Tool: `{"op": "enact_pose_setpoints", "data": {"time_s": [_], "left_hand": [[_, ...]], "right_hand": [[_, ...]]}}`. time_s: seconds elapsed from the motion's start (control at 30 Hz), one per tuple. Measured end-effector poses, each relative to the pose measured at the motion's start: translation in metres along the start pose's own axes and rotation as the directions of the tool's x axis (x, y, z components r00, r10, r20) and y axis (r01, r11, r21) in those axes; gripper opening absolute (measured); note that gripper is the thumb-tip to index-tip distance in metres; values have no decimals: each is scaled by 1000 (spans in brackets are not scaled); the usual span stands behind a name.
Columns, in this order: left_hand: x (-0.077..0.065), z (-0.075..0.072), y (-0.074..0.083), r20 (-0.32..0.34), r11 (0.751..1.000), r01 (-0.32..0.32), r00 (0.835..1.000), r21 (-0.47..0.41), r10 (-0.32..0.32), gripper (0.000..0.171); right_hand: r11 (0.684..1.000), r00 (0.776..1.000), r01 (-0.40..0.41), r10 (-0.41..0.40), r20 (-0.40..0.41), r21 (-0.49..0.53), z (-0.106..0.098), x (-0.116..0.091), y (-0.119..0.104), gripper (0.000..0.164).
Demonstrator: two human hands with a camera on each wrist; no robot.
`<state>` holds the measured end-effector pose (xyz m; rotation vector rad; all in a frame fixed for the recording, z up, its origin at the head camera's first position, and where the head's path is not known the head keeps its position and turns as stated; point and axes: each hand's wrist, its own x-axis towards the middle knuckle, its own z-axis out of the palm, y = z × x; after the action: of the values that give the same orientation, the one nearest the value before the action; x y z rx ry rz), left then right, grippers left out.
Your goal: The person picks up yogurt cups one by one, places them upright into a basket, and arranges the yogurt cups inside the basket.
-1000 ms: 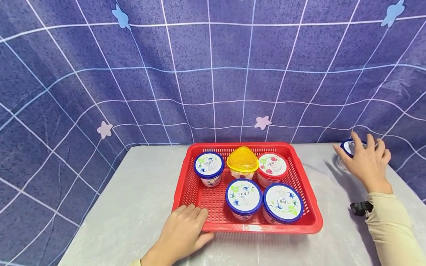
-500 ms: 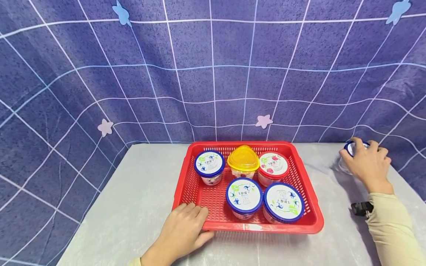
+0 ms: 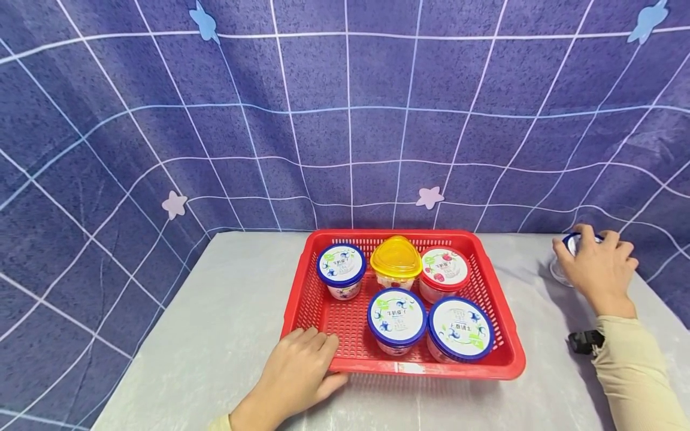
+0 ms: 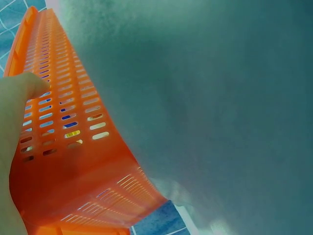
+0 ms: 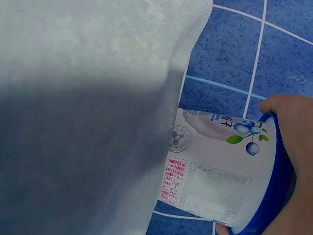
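Observation:
At the right rear of the table, my right hand (image 3: 601, 269) grips a small yogurt cup (image 5: 215, 166) from above, fingers and thumb around its blue lid. In the right wrist view the cup is white with blueberry print and stands upright on the table. My left hand (image 3: 293, 371) holds the front left rim of a red plastic basket (image 3: 463, 370), its thumb (image 4: 34, 85) against the perforated outer wall. Inside stand blue-lidded cups (image 3: 397, 317), a yellow-lidded cup (image 3: 397, 260) and a red-lidded cup (image 3: 444, 269).
The grey table (image 3: 226, 299) reaches back to a blue gridded cloth (image 3: 377, 137) with star shapes. That cloth also hangs at both sides. Within the basket, the front left floor (image 3: 345, 326) shows bare.
The fingers of my right hand have come down and drawn in around the cup's lid. My left hand stays on the basket rim. The head view has shifted slightly.

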<state>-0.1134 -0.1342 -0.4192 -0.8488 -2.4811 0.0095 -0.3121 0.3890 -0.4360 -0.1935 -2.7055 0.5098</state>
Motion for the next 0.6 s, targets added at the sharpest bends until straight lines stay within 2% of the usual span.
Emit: {"op": "enact_pose_setpoints", "data": {"time_s": [0.33,0.6], "left_hand": [[-1,-1,0,12,1000,5,1000,1,-5,46],[0,-1,1,30,1000,9,1000,4,-9,47]], "right_hand": [[999,998,25,-23,-52,28,-5,-2,-4,62],[997,997,45,-40,-70,67,-15,-1,-16,62]]}}
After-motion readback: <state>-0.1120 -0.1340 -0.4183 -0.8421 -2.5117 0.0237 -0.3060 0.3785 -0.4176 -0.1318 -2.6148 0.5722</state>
